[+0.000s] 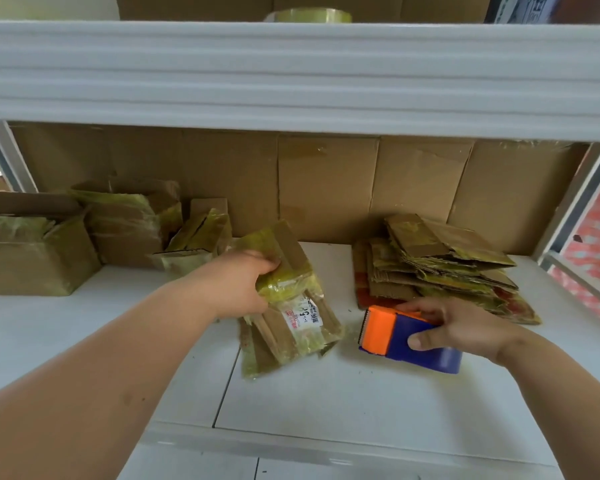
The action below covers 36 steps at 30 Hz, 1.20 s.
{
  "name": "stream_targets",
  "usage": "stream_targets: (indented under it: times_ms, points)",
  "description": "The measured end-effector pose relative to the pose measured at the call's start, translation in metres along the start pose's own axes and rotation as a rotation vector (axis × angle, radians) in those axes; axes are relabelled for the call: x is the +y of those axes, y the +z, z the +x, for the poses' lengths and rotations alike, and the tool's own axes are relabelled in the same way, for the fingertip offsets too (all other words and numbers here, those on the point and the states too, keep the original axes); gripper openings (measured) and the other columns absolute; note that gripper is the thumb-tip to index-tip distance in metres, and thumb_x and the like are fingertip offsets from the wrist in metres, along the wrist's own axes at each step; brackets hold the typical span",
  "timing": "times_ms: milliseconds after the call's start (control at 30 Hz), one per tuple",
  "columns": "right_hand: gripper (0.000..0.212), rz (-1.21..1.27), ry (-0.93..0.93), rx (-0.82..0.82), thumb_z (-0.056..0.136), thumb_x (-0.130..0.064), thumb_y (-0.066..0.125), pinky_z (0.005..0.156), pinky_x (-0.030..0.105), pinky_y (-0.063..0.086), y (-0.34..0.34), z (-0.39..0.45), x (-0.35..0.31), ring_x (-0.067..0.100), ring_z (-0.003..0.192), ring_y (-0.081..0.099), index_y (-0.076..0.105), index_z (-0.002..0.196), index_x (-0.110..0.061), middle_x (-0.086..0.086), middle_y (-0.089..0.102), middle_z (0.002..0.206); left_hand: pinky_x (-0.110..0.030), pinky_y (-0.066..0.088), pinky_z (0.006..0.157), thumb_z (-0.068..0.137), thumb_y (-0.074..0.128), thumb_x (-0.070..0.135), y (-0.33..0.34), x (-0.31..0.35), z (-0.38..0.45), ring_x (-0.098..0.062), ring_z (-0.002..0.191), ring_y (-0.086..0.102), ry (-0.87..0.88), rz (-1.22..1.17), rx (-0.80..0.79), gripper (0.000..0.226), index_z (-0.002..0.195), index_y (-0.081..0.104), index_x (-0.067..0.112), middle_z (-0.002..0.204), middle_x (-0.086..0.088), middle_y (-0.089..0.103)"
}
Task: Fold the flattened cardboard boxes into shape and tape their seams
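Lying on the white counter (309,393) between the two forearms was a flattened box (291,306), much taped over in yellowish film and bearing a white printed label; its long axis ran from the near left up toward the far right, tilted a little, the far end raised off the surface; the near end rested on the counter. Left hand (243,285): curled over the box's far left edge, fingers on top and gripping it. Right hand (461,327): wrapped round a tape dispenser (409,339), blue body with orange front, thumb on the near side, fingers over the far side; the dispenser's toothed orange end pointed left toward the box and stood just beside its right edge, apart from it, as far as could be told.

Judgement: the left hand was plainly the nearer to the box and already had it; the box was not yet opened into shape, so the dispenser would have had to wait or be set down to free a second hand.

Surroundings: stack of flattened boxes (444,265) at the right rear, just behind the right hand; folded boxes (125,230) grouped at the left rear, well apart from the work; cardboard sheet (326,181) lining the back; overhead shelf (291,74) carrying a tape roll (307,15). Nothing stood between the dispenser and the box.
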State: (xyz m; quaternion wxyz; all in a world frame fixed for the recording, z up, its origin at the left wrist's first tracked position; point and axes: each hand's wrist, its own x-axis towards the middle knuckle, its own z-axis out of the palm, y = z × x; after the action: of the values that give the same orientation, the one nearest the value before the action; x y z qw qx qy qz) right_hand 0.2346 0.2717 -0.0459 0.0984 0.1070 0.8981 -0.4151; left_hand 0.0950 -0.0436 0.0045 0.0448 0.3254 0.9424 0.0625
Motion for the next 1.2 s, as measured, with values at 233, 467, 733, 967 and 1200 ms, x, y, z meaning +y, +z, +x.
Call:
stream_targets:
  times_ms: [233,467,733,967,1200]
  points:
    - [0.067,-0.2,0.108,0.089,0.059,-0.052,0.074,0.087,0.033,0.056,-0.012,-0.035,0.008,0.011,0.094,0.067,0.061,0.121,-0.033,-0.013,0.071,0.104,-0.035,0.032,0.117,0.093,0.054,0.025,0.013,0.015,0.0,-0.023,0.148,0.022,0.026,0.158,-0.013,0.079,0.158,0.01,0.033,0.165,0.009,0.014]
    - [0.037,0.048,0.0,0.246,0.074,-0.042,0.083,0.085,0.036,0.058,0.004,-0.067,-0.01,0.01,0.086,0.07,0.067,0.107,-0.033,-0.013,0.075,0.09,-0.037,0.024,0.121,0.083,0.073,0.041,0.032,0.021,-0.005,-0.018,0.15,0.017,0.06,-0.305,-0.026,0.094,0.157,0.015,0.032,0.165,0.009,0.011]
    - [0.055,0.079,-0.171,0.243,0.064,-0.048,0.073,0.075,0.022,0.053,0.012,-0.087,-0.064,0.004,0.09,0.069,0.062,0.117,-0.04,-0.018,0.074,0.097,-0.034,0.04,0.106,0.095,0.054,0.048,0.011,0.022,-0.034,-0.005,0.124,0.049,0.167,-0.561,0.306,0.036,0.128,0.061,0.035,0.132,0.017,0.056]
    - [0.052,0.066,-0.249,0.22,0.064,-0.046,0.074,0.079,0.023,0.053,0.026,-0.085,-0.087,0.006,0.092,0.07,0.064,0.115,-0.039,-0.016,0.074,0.099,-0.027,0.046,0.086,0.092,0.06,0.05,-0.006,0.037,-0.055,-0.007,0.1,0.063,0.054,-0.93,-0.008,0.027,0.103,0.071,0.029,0.103,0.009,0.07]
    - [0.033,-0.034,-0.361,0.13,0.08,-0.047,0.075,0.071,0.01,0.052,0.017,-0.076,-0.095,0.0,0.09,0.068,0.059,0.109,-0.046,-0.024,0.071,0.095,-0.024,0.048,0.071,0.092,0.068,0.028,-0.008,0.049,-0.055,0.001,0.067,0.065,0.01,-0.992,-0.008,0.011,0.092,0.072,0.018,0.08,0.008,0.073]
